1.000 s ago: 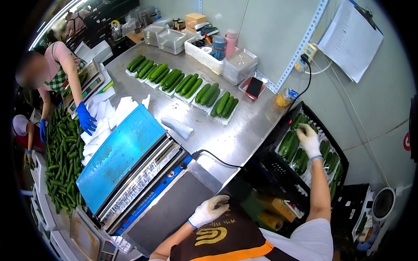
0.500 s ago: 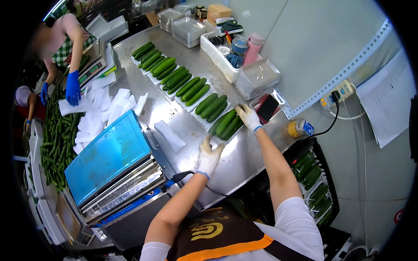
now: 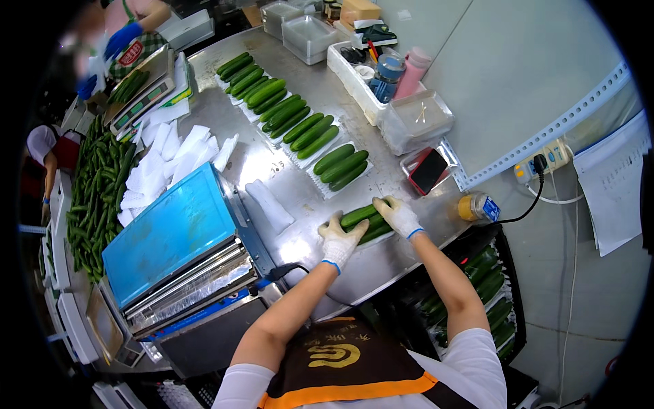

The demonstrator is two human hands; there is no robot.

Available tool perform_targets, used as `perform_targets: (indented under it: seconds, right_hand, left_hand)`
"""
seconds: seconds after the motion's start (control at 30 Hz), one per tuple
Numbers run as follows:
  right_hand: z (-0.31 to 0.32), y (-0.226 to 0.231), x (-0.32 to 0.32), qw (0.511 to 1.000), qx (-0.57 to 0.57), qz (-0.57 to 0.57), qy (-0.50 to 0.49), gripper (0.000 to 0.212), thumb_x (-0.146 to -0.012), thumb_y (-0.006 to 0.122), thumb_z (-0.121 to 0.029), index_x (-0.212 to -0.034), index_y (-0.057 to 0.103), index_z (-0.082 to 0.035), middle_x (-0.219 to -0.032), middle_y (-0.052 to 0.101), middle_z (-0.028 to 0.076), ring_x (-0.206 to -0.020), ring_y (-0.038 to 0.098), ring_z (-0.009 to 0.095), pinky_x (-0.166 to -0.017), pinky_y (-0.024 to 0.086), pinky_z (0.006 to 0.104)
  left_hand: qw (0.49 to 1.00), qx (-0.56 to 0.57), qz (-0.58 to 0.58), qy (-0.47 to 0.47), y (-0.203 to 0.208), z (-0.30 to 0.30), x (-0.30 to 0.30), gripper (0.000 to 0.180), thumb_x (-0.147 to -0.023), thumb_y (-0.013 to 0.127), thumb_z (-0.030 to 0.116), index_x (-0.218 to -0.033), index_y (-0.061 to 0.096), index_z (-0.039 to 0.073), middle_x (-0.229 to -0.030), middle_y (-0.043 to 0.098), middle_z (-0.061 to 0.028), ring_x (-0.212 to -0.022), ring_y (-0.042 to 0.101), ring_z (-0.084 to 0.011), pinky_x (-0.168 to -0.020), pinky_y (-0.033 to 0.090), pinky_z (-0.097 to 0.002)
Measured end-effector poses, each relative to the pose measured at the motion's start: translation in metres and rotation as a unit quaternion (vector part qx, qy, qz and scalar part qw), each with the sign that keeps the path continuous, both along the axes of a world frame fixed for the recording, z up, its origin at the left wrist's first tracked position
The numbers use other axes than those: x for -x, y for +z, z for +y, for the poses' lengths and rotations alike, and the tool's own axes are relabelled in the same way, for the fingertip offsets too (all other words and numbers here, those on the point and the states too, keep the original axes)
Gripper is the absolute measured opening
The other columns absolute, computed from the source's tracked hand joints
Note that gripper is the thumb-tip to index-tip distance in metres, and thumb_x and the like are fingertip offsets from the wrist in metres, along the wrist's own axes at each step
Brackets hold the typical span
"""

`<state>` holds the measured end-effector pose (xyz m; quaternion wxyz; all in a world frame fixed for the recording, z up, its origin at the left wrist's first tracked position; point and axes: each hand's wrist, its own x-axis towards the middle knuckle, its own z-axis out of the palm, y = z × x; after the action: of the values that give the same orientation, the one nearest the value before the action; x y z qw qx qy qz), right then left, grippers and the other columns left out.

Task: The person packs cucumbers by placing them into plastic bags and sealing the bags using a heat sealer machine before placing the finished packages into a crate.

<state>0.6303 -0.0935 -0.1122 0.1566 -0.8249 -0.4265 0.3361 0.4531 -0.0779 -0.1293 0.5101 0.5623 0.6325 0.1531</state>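
A small bundle of green cucumbers (image 3: 358,216) is between my two gloved hands near the front of the metal table. My left hand (image 3: 340,243) grips the bundle's left end, its thumb across the near side. Round the right end are the fingers of my right hand (image 3: 399,217). What lies under these cucumbers is mostly hidden. Further up, a slanting row of cucumber bundles (image 3: 283,114) rests on white pads, the nearest bundle (image 3: 340,166) just beyond my hands. A loose white pad (image 3: 270,206) lies left of my left hand.
Left stands a wrapping machine with a blue top (image 3: 174,228); white pads (image 3: 165,160) and a cucumber heap (image 3: 95,198) lie behind it. A co-worker in blue gloves (image 3: 122,39) is by a scale. A phone (image 3: 428,171), jar (image 3: 475,206) and crate (image 3: 501,300) are right.
My hands have drawn the nearest cucumber bundle toward me, away from the row. My left hand has closed on it. The co-worker's blue-gloved hand has moved back from the white pads.
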Motion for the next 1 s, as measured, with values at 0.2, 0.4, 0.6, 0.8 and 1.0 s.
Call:
perform_targets:
  seconds: [0.2,0.4,0.6,0.8,1.0]
  right_hand:
    - [0.000,0.044,0.019,0.995,-0.072,-0.052,0.046,0.059,-0.085,0.051,-0.055,-0.106,0.064,-0.001,-0.101,0.062,0.028,-0.098,0.059,0.042,-0.084,0.046,0.0440]
    - [0.041,0.105,0.113,0.922,-0.383,-0.006,0.061,0.025,-0.088,0.062,-0.024,-0.106,0.063,-0.006,-0.095,0.062,0.018,-0.086,0.060,0.030,-0.077,0.047,0.0383]
    - [0.089,0.112,0.267,0.909,-0.381,0.051,0.159,0.036,-0.089,0.058,-0.034,-0.111,0.062,-0.005,-0.106,0.061,0.022,-0.097,0.059,0.035,-0.086,0.046,0.0382]
    - [0.107,0.120,0.407,0.946,-0.246,0.018,0.211,0.049,-0.089,0.050,-0.047,-0.116,0.060,-0.007,-0.112,0.059,0.026,-0.106,0.055,0.041,-0.093,0.044,0.0421]
    - [0.113,0.115,0.404,0.941,-0.286,0.018,0.182,0.049,-0.091,0.050,-0.043,-0.118,0.059,-0.003,-0.116,0.060,0.023,-0.106,0.059,0.036,-0.093,0.044,0.0378]
  left_hand:
    - [0.998,-0.039,-0.053,0.017,0.039,-0.008,0.026,0.083,-0.070,0.073,0.052,-0.133,0.045,0.005,-0.126,0.035,-0.0313,-0.107,0.052,-0.0441,-0.095,0.044,-0.0399]
    - [0.939,-0.340,-0.057,0.014,0.121,0.032,0.124,0.075,-0.073,0.075,0.037,-0.132,0.043,0.004,-0.129,0.033,-0.0317,-0.116,0.043,-0.0441,-0.098,0.042,-0.0419]
    - [0.944,-0.321,0.019,0.074,0.154,0.054,0.288,0.076,-0.075,0.073,0.036,-0.137,0.042,0.006,-0.134,0.035,-0.0280,-0.119,0.046,-0.0407,-0.100,0.041,-0.0407]
    - [0.951,-0.279,0.104,0.089,0.145,0.070,0.427,0.076,-0.079,0.066,0.044,-0.139,0.038,0.005,-0.140,0.036,-0.0253,-0.126,0.042,-0.0374,-0.102,0.039,-0.0403]
    - [0.953,-0.258,0.060,0.147,0.144,0.063,0.497,0.073,-0.084,0.059,0.048,-0.140,0.037,0.006,-0.130,0.048,-0.0238,-0.108,0.056,-0.0350,-0.095,0.044,-0.0394]
